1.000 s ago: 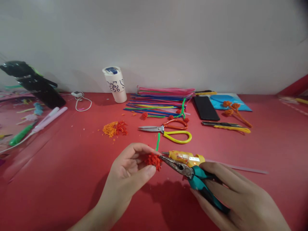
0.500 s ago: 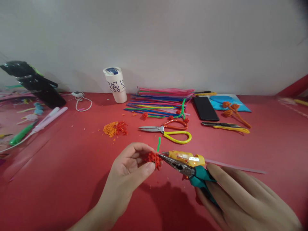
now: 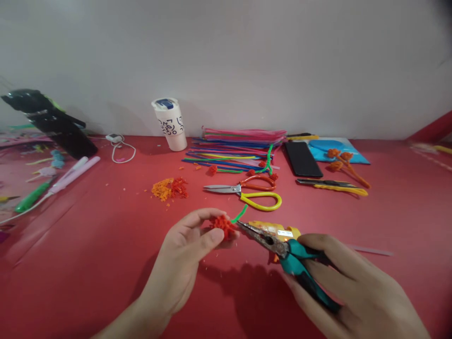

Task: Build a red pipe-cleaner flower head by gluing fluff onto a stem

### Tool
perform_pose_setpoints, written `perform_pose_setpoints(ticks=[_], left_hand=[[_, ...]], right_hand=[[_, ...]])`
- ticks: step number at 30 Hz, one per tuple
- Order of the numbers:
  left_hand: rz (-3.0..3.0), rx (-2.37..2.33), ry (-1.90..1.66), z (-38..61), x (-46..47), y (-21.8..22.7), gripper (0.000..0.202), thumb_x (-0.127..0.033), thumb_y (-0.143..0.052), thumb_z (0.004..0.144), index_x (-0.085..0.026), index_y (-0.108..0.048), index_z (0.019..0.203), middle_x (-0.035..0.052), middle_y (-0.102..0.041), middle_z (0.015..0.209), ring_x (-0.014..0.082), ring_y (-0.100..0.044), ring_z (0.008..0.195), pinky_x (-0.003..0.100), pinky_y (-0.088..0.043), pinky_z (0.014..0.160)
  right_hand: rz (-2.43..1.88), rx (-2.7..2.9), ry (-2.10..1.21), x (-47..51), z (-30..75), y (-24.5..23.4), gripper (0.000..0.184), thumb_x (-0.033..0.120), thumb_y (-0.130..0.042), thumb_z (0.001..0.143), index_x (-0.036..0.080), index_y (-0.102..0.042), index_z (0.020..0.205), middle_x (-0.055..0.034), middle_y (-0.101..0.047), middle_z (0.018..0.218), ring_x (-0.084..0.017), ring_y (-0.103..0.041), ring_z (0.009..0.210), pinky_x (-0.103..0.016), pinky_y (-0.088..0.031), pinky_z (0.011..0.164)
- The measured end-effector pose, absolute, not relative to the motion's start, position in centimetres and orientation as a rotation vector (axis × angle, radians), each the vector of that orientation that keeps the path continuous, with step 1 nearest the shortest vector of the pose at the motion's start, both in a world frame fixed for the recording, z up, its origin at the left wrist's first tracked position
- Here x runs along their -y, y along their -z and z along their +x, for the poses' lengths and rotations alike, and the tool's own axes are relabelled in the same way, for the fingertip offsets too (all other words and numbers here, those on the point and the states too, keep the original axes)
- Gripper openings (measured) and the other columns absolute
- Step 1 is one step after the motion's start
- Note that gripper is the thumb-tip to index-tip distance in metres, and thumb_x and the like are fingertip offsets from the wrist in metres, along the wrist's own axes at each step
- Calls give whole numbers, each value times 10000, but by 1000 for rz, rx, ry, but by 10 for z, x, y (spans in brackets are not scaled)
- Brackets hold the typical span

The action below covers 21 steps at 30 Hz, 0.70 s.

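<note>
Between thumb and fingers, my left hand (image 3: 187, 249) pinches a fuzzy red pipe-cleaner flower (image 3: 223, 228). A short green pipe-cleaner stem (image 3: 240, 214) sticks out of it to the upper right. My right hand (image 3: 353, 287) is wrapped round the teal handles of needle-nose pliers (image 3: 270, 241). Their tips lie close to the base of the green stem; whether they touch it I cannot tell. Behind the pliers lies a yellow glue gun (image 3: 273, 229), partly hidden by them, with a clear glue stick (image 3: 372, 250) to its right.
Scissors (image 3: 243, 189) lie beyond my hands, beside orange and red clippings (image 3: 169, 188). Pipe cleaners (image 3: 233, 148) are heaped at the wall, with a white tumbler (image 3: 170, 125), a black phone (image 3: 302, 159), and a yellow cutter (image 3: 332, 186). A black bottle (image 3: 52, 125) leans at left.
The pliers' jaws have opened slightly and drawn back from the red flower. The green stem now slants to the right, and the flower has turned in my left hand.
</note>
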<state>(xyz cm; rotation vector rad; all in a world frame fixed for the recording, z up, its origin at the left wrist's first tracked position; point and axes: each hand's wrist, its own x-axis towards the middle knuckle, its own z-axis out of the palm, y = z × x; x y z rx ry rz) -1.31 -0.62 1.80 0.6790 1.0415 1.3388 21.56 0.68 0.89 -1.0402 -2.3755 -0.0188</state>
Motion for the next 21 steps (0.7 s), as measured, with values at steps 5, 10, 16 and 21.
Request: perform_pose_setpoints(ticks=[5, 10, 16, 21], left_hand=[[741, -1111, -1370, -10, 9, -19, 304, -137, -783, 641, -214, -700, 923, 24, -699, 906, 121, -635, 786, 194, -497, 698], [767, -1094, -1376, -11, 8, -19, 265, -148, -771, 656, -199, -682, 901, 32, -690, 872, 117, -623, 774, 192, -489, 699], [788, -1085, -1350, -12, 8, -18, 236, -163, -760, 683, -199, -672, 899, 38, -698, 891, 132, -633, 829, 205, -488, 747], [804, -1092, -1328, -14, 9, -16, 242, -164, -767, 681, -208, -681, 902, 26, -702, 891, 113, -627, 806, 178, -481, 716]], right_hand=[[-1047, 2400, -226, -8, 214, -14, 181, 207, -512, 864, 228, -661, 762, -53, -620, 906, -131, -641, 710, -210, -530, 596], [-1040, 2401, -252, -8, 212, -12, 169, 198, -522, 857, 227, -661, 765, -49, -619, 918, -133, -642, 731, -213, -535, 619], [-1045, 2396, -304, -8, 213, -12, 182, 195, -516, 863, 225, -658, 754, -48, -627, 917, -132, -645, 728, -205, -536, 629], [-1041, 2417, -312, -8, 214, -11, 187, 202, -506, 875, 223, -666, 781, -59, -632, 930, -140, -644, 742, -224, -535, 629]])
